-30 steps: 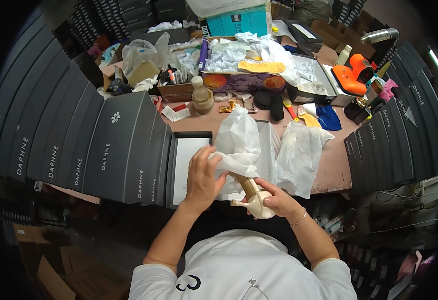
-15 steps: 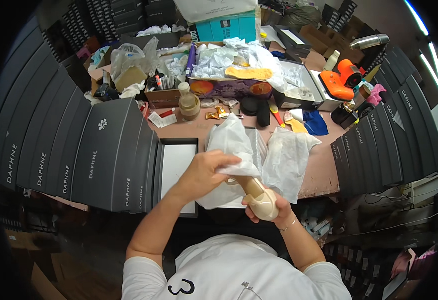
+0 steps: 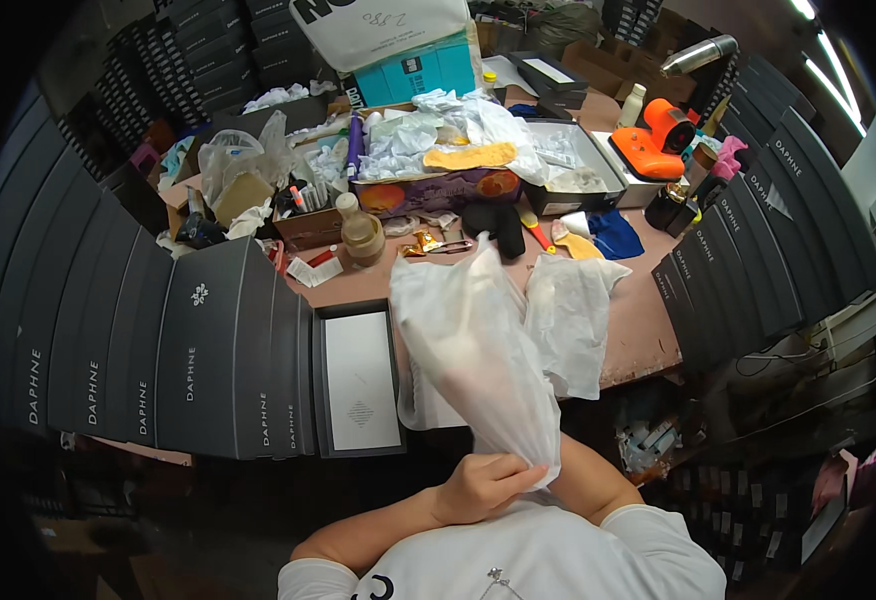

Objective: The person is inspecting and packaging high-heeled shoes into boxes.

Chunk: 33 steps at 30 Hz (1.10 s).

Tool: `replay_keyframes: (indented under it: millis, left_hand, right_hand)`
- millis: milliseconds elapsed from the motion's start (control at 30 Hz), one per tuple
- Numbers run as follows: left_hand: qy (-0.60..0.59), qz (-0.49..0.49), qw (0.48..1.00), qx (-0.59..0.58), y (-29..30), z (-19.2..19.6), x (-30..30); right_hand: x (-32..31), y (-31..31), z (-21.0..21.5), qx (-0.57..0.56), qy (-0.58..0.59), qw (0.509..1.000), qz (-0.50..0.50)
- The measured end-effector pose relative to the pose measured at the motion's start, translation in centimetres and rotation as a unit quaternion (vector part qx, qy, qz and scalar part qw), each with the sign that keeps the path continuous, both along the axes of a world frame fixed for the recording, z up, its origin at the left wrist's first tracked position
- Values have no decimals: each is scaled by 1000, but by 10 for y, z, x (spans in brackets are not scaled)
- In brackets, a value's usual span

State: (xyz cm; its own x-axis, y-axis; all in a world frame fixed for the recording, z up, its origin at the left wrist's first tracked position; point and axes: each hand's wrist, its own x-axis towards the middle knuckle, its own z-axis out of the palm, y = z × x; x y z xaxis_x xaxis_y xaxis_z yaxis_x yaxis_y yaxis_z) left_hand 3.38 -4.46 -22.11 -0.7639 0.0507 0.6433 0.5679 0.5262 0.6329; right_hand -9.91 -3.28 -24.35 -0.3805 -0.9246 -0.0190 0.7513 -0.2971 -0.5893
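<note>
White and translucent, the bag (image 3: 478, 355) stood up from my left hand (image 3: 483, 487), which was closed on its lower end close to my chest, fingers curled and pinching the gathered plastic. From that grip the bag ran toward 12 o'clock, leaning slightly to 11, its long axis pointing away from me over the table edge (image 3: 648, 365); the wide end hung above the brown tabletop. My right hand was hidden behind the bag, only the forearm (image 3: 598, 480) showing at 3 o'clock of the left hand, so I could not tell whether it was spread or gripping anything. The left hand was plainly the one on the bag. At 2 o'clock of the grip lay a second white bag (image 3: 573, 320), flat on the table. At 10 o'clock sat an open dark box (image 3: 358, 380) with a white liner, just beside a row of dark boxes (image 3: 158, 350).
</note>
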Motion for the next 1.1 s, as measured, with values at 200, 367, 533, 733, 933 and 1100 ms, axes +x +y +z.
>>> replay_keyframes:
  millis: [200,367,533,733,933,1100]
  left_hand:
    - [-82,24,996,25,-25,10,35]
    - [-115,178,718,663,-126,-30,49]
    - [-76,199,622,753,-153,-12,38]
    - [-174,76,781,595,-66,-30,31]
    - [-423,4,832,358,-22,-49,22]
    - [-171,18,722,670,-93,-27,42]
  right_hand:
    - [11,10,-6,4,-16,1000,12]
    - [20,8,-7,-1,-27,999,28]
    - [5,9,-6,-13,-33,999,20]
    - [7,13,-7,-17,-45,998,30]
    - [13,6,-16,-20,-69,997,35]
    - [43,-28,-24,-65,-146,983,88]
